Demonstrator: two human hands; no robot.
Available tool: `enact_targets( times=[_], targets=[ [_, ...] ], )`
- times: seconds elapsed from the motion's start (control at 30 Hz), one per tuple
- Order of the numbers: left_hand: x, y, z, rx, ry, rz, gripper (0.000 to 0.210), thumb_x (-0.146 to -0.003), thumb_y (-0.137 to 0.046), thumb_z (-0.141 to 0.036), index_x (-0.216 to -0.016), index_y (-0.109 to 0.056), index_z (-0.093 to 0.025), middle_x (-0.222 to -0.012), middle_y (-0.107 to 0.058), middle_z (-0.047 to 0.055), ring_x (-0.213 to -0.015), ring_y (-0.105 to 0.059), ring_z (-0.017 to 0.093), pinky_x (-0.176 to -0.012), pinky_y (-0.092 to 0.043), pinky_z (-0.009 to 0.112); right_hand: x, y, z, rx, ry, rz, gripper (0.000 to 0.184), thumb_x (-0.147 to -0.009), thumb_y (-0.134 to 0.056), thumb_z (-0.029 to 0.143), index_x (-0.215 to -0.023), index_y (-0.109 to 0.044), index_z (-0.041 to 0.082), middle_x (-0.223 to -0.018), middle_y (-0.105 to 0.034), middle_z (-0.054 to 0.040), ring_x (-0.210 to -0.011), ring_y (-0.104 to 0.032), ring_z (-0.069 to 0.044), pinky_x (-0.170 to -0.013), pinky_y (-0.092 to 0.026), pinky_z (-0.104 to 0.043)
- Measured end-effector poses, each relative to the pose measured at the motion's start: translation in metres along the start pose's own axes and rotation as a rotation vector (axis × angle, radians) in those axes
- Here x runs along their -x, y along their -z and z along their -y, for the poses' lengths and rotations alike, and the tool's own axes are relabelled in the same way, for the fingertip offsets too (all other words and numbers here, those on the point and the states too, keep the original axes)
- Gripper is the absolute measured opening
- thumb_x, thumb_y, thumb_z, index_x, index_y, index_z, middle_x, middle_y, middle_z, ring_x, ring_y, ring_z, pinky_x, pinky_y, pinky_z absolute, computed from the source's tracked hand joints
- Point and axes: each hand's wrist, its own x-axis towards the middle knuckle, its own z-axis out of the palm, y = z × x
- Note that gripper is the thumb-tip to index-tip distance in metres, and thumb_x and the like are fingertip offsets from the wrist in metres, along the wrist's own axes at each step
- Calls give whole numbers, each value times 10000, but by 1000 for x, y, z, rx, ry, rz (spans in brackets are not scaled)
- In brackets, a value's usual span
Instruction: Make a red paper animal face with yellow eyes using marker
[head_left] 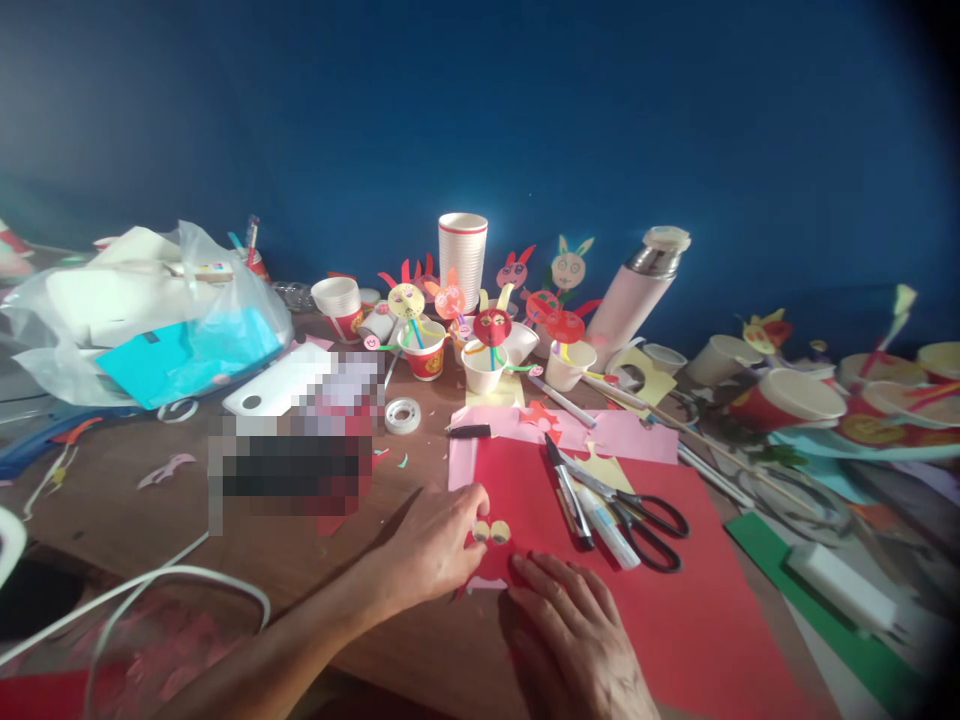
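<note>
Two small round paper eyes (491, 532), pale yellow with dark lower parts, sit side by side near the left edge of a red paper sheet (675, 620). My left hand (442, 545) reaches in from the left, its thumb and index finger curled around the left eye. The exact contact is partly hidden. Flat on the red sheet, just right of and below the eyes, rests my right hand (574, 620) with fingers stretched out. A whitish paper strip (491, 583) shows between the hands. Scissors (645, 520), a black-and-white pen (568, 495) and a glue-like tube (611, 530) lie on the sheet.
Behind stand paper cups with paper-faced figures (493, 328), a stack of cups (463, 255) and a tilted thermos (637, 290). A tape roll (403, 415) and a plastic bag (180, 310) are left. More cups (787, 398) crowd the right. A white cable (187, 575) crosses lower left.
</note>
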Motion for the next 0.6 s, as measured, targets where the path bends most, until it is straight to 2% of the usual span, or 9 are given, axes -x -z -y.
enact_targets(
  times=[0.1,0.17,0.27,0.37,0.47,0.6],
  targets=[
    [2,-1,1,13,-8,4,225,-776,-621,-114,-976,-559,-197,-798,-676,0,-765,-638,207,-682,-396,273,6,-2,-2,-95,-85,27,270,-891,-526,181,-1142,-619,218,-1199,-693,-55,-1064,-642,-253,-884,-475,-389],
    [3,-1,1,24,-19,12,203,-794,-633,-143,-973,-552,-194,-815,-675,7,-775,-631,216,-692,-394,285,7,-2,-4,-164,-193,61,308,-894,-497,155,-1178,-600,218,-1182,-690,-85,-1053,-647,-253,-852,-504,-384],
    [5,-1,2,40,-39,18,187,-815,-632,-164,-977,-541,-186,-824,-673,11,-766,-622,221,-707,-392,301,1,2,-10,-266,-414,137,273,-928,-460,219,-1160,-603,205,-1047,-728,-91,-913,-698,-228,-724,-543,-319],
    [6,-3,3,52,-56,18,182,-823,-623,-153,-979,-534,-180,-863,-677,22,-780,-613,229,-726,-390,315,-18,7,-14,-345,-626,287,269,-931,-459,311,-1111,-630,209,-940,-748,-61,-789,-715,-224,-640,-530,-304],
    [8,-4,4,54,-60,14,180,-821,-620,-139,-980,-542,-170,-841,-667,36,-824,-604,253,-729,-387,321,-41,7,-17,-388,-705,422,266,-914,-480,346,-1055,-674,231,-916,-756,-39,-820,-708,-247,-686,-501,-326],
    [10,-6,5,55,-56,-3,171,-822,-628,-154,-984,-572,-162,-751,-634,37,-820,-599,264,-734,-386,321,-62,0,-16,-434,-732,480,224,-891,-510,328,-936,-703,223,-827,-747,-34,-744,-685,-232,-645,-444,-304]
  ],
)
